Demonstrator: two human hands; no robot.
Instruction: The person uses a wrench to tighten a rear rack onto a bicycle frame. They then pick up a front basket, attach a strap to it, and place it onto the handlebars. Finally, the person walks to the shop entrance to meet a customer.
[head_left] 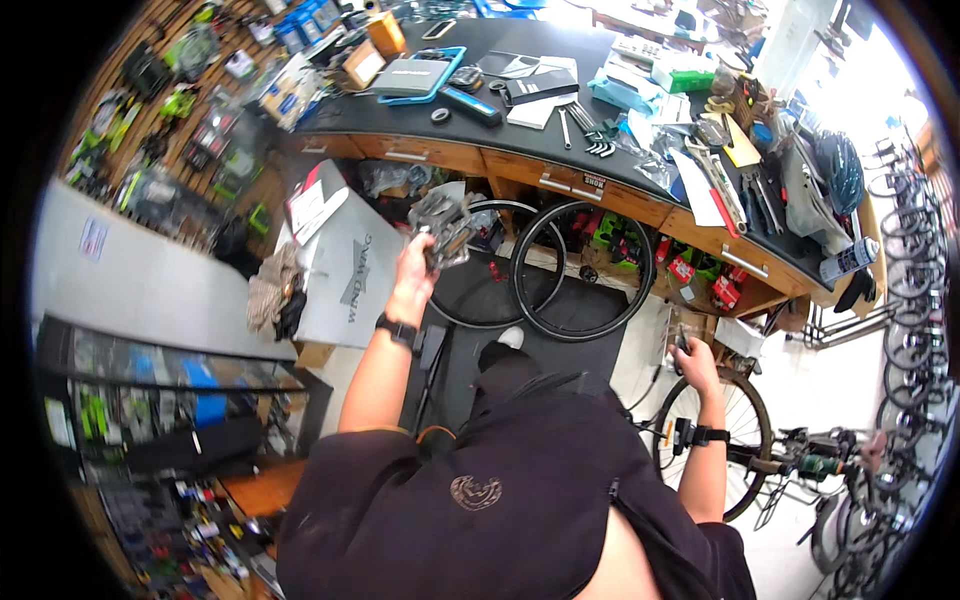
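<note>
We note a clear plastic bag of grey metal bicycle pedals (pixel 443 222) raised in front of the person, centre-left of the scene, just below the near edge of the workbench. The left hand (pixel 413 270) is closed around its lower end, arm stretched forward, a black watch on the wrist.

The right hand (pixel 692 358) sits lower and to the right, fingers curled around a small dark tool (pixel 682 340); we cannot tell what kind it is. Just near of that hand stands a spoked bicycle wheel with a brown tyre (pixel 745 420).

Beyond the bag, two bare black wheel rims (pixel 560 262) lean against the curved wooden workbench with a black top (pixel 480 130), which is crowded with tools, papers and boxes. Left of the bag, a white cardboard box (pixel 345 270) stands tilted. On the far left, a wooden slat wall (pixel 160 110) carries hung packaged parts.
</note>
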